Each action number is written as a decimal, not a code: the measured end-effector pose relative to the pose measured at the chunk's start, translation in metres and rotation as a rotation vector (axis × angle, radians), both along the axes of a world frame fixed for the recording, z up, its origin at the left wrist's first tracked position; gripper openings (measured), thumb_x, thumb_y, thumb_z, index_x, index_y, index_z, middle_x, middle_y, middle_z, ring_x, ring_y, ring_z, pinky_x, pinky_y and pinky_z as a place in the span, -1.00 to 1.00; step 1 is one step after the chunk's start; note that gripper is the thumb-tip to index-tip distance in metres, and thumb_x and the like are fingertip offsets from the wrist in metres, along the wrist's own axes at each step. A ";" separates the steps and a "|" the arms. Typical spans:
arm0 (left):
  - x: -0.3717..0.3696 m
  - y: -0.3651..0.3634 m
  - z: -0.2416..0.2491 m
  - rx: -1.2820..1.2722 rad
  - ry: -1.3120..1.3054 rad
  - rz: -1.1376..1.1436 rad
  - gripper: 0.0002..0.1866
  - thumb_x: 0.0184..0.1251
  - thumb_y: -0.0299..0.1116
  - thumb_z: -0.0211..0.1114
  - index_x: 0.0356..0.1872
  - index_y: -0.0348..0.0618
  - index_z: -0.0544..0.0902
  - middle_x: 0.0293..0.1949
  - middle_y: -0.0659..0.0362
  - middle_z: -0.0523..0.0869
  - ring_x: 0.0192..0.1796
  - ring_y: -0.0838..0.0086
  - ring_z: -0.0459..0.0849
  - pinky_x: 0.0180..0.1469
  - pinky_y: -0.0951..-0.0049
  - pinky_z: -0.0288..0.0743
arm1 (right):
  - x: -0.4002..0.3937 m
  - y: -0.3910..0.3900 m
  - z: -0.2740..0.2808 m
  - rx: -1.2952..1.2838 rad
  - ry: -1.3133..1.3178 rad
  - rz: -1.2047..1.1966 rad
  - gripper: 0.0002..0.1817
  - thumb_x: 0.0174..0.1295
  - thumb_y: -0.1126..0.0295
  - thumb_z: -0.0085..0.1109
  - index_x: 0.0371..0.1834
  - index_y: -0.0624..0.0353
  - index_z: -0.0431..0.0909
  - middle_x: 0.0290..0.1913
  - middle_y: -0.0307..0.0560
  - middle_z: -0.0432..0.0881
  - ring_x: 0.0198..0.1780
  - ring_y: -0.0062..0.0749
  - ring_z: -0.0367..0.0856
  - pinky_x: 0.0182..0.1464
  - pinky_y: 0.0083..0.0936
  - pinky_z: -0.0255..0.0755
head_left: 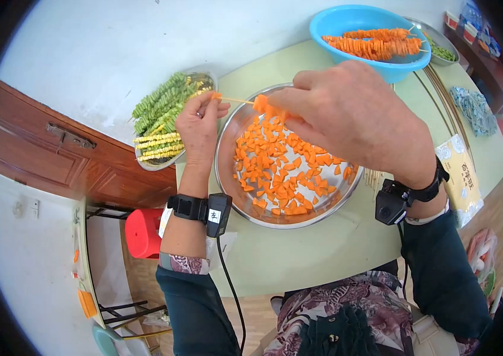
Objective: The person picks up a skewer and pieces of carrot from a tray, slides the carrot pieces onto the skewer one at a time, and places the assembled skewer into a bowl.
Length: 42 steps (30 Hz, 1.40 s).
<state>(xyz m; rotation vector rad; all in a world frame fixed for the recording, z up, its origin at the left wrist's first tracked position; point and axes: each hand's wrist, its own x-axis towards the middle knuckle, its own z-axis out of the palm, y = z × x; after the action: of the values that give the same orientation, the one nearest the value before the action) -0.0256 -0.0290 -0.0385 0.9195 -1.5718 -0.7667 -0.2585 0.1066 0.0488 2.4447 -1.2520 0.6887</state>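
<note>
My left hand (199, 121) pinches a small carrot piece (217, 95) at the tip of a thin wooden skewer (236, 100). Closed around the other part of that skewer is my right hand (352, 113), with several carrot pieces (261, 104) threaded on it just ahead of the fingers. The rest of the skewer is hidden behind this hand. Both hands are above a round metal basin (290, 224), where many loose cut carrot pieces (290, 172) lie spread over the bottom.
A bowl left of the basin holds skewers of green and yellow slices (165, 113). At the back right, a blue basin (346, 13) contains finished-looking carrot skewers (376, 46). Long sticks (444, 95), a blue patterned cloth (474, 111) and a yellow packet (460, 178) lie right. A red stool (143, 233) stands left.
</note>
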 end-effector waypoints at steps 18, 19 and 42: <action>-0.010 0.010 0.003 0.061 0.091 -0.057 -0.81 0.28 -0.61 0.17 -0.12 -0.47 0.60 -0.31 0.01 0.70 -0.31 0.40 0.74 -0.26 0.50 0.67 | 0.008 -0.012 -0.015 -0.052 -0.078 0.075 -0.87 0.16 0.36 0.15 -0.36 0.19 0.53 -0.52 -0.01 0.54 -0.45 -0.04 0.57 -0.41 -0.22 0.37; -0.014 0.016 0.004 0.063 0.092 -0.058 -0.81 0.28 -0.61 0.17 -0.12 -0.47 0.60 -0.31 0.01 0.70 -0.31 0.40 0.74 -0.26 0.50 0.67 | 0.010 -0.017 -0.019 -0.050 -0.078 0.075 -0.87 0.16 0.36 0.15 -0.36 0.19 0.53 -0.52 -0.01 0.54 -0.45 -0.04 0.57 -0.41 -0.22 0.37; -0.027 0.036 0.018 0.103 0.006 -0.264 -0.67 0.33 -0.61 0.12 0.11 -0.36 0.52 -0.15 0.03 0.69 -0.15 0.34 0.73 -0.13 0.45 0.66 | 0.003 -0.052 -0.025 -0.164 -0.167 -0.015 -0.83 0.06 0.35 0.16 -0.49 0.23 0.62 -0.59 0.09 0.58 -0.48 -0.04 0.61 -0.42 -0.27 0.48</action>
<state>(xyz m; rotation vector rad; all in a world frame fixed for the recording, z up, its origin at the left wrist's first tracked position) -0.0527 0.0072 -0.0208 0.7898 -1.6809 -1.0435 -0.2558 0.0544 0.0234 2.2817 -1.2195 0.9690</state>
